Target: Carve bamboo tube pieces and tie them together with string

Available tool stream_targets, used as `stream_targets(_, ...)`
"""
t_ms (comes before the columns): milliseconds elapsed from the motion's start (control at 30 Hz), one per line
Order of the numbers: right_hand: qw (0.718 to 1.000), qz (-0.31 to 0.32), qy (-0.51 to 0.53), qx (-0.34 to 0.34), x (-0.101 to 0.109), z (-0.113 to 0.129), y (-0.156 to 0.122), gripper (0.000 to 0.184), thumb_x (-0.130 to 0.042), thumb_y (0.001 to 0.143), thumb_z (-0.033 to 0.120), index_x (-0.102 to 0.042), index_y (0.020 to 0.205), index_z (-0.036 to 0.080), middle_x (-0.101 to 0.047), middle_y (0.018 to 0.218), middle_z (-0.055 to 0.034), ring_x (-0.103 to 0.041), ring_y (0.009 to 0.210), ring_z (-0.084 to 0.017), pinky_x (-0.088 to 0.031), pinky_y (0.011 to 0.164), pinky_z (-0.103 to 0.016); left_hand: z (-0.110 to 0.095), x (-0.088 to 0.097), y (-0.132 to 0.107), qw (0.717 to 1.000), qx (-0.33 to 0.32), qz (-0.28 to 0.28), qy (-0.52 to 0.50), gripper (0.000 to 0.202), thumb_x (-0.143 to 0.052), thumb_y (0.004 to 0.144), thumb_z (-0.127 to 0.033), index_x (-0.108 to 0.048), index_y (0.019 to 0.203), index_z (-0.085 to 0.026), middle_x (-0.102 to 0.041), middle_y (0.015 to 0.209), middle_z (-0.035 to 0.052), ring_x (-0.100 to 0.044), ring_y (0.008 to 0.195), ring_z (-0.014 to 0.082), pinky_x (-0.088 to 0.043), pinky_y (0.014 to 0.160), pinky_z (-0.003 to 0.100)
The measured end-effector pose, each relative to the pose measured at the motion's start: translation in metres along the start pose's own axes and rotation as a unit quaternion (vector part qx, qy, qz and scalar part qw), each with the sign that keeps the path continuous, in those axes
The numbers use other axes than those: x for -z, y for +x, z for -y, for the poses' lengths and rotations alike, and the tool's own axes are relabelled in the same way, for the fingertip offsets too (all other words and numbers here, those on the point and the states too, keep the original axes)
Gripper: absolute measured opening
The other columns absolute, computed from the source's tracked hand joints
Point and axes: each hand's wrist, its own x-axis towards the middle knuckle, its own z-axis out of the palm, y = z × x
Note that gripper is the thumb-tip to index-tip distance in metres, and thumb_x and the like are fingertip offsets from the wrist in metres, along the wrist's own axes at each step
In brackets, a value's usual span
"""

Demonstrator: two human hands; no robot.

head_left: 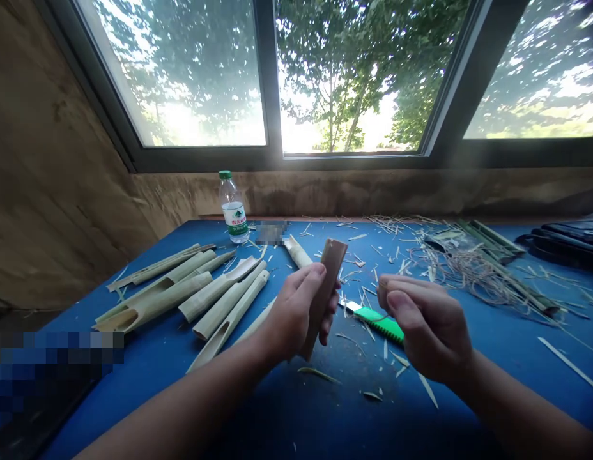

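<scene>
Gripping a flat bamboo strip [333, 271] upright, the left hand [294, 313] hides the strip's middle. The right hand [423, 326] stands apart, its fingers curled together; whether they pinch anything cannot be made out. A green utility knife [376, 322] lies just beside it, partly hidden. Cut bamboo tubes [200, 300] lie leftward on the blue table [296, 415].

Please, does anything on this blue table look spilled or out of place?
Yes. Bamboo shavings are strewn over the blue table, thickest at far right, like a spill. A green utility knife lies loose among them, near the right hand.
</scene>
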Motion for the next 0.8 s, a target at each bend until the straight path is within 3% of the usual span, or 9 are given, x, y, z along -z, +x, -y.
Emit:
stream_targets(100,0.999,0.040,0.029,-0.016,-0.002,0.001,0.003,0.043,-0.044,0.117,0.025,-0.039,0.074,0.022,-0.039,0.066,0.0011,-0.036,0.059,-0.015,-0.028,0.055,-0.034,-0.004,-0.003,-0.005,0.999,-0.026,0.027,-0.027,0.043,-0.069,0.103,-0.062,-0.066,0.107,-0.019,-0.057,0.076,-0.0039,-0.050,0.051,0.0074,-0.050,0.046,0.019)
stream_targets(200,0.996,0.073,0.042,-0.023,-0.003,0.003,0.004,0.044,-0.043,0.117,0.025,-0.038,0.073,0.022,-0.039,0.066,0.0014,-0.036,0.059,-0.015,-0.030,0.056,-0.033,-0.006,-0.003,-0.004,0.998,-0.052,0.018,-0.028,0.035,-0.082,0.099,-0.048,-0.069,0.116,-0.020,-0.049,0.065,-0.0098,-0.039,0.042,0.0043,-0.046,0.041,0.017)
stream_targets(300,0.994,0.079,0.057,-0.043,-0.003,0.002,0.004,0.046,-0.043,0.117,0.027,-0.037,0.072,0.022,-0.039,0.066,0.0013,-0.035,0.059,-0.015,-0.030,0.057,-0.034,-0.008,-0.003,-0.002,0.998,-0.060,-0.011,-0.022,0.028,-0.082,0.100,-0.042,-0.071,0.107,-0.018,-0.061,0.070,-0.0053,-0.042,0.041,0.0034,-0.045,0.039,0.017)
stream_targets(400,0.992,0.074,0.074,-0.067,-0.001,0.000,0.004,0.048,-0.045,0.117,0.031,-0.038,0.071,0.022,-0.037,0.066,0.0013,-0.034,0.060,-0.015,-0.029,0.056,-0.034,-0.011,-0.002,-0.002,0.999,-0.050,-0.005,-0.017,0.031,-0.083,0.099,-0.040,-0.074,0.118,-0.018,-0.073,0.085,0.0003,-0.044,0.041,0.0015,-0.046,0.040,0.016)
stream_targets(467,0.991,0.073,0.084,-0.078,0.000,-0.002,0.004,0.049,-0.045,0.117,0.034,-0.038,0.071,0.022,-0.036,0.066,0.0015,-0.033,0.060,-0.014,-0.028,0.056,-0.033,-0.012,-0.002,-0.003,0.999,-0.045,0.006,-0.013,0.035,-0.084,0.098,-0.040,-0.073,0.123,-0.019,-0.074,0.085,0.0005,-0.043,0.040,0.0011,-0.045,0.040,0.015)
stream_targets(667,0.994,0.066,0.050,-0.075,0.002,-0.002,0.006,0.054,-0.049,0.116,0.038,-0.037,0.066,0.021,-0.035,0.064,0.0021,-0.032,0.058,-0.013,-0.028,0.054,-0.032,-0.010,-0.004,-0.002,0.997,-0.067,-0.026,-0.005,0.029,-0.082,0.099,-0.044,-0.070,0.100,-0.018,-0.072,0.074,-0.0011,-0.043,0.037,0.0023,-0.038,0.036,0.015)
stream_targets(733,0.994,0.058,0.033,-0.081,0.000,0.000,0.006,0.050,-0.058,0.114,0.039,-0.048,0.069,0.021,-0.038,0.063,0.0033,-0.034,0.056,-0.011,-0.027,0.051,-0.030,-0.010,-0.005,-0.003,0.997,-0.070,-0.021,0.005,0.029,-0.082,0.099,-0.044,-0.070,0.099,-0.017,-0.073,0.074,-0.0010,-0.045,0.038,0.0030,-0.040,0.037,0.016)
stream_targets(800,0.994,0.044,0.028,-0.101,-0.002,0.001,0.006,0.031,-0.069,0.109,0.039,-0.068,0.084,0.021,-0.043,0.064,0.0047,-0.036,0.053,-0.011,-0.027,0.048,-0.028,-0.010,-0.006,-0.004,0.998,-0.065,-0.015,0.018,0.030,-0.083,0.098,-0.044,-0.071,0.099,-0.017,-0.072,0.073,-0.0009,-0.048,0.039,0.0043,-0.041,0.038,0.017)
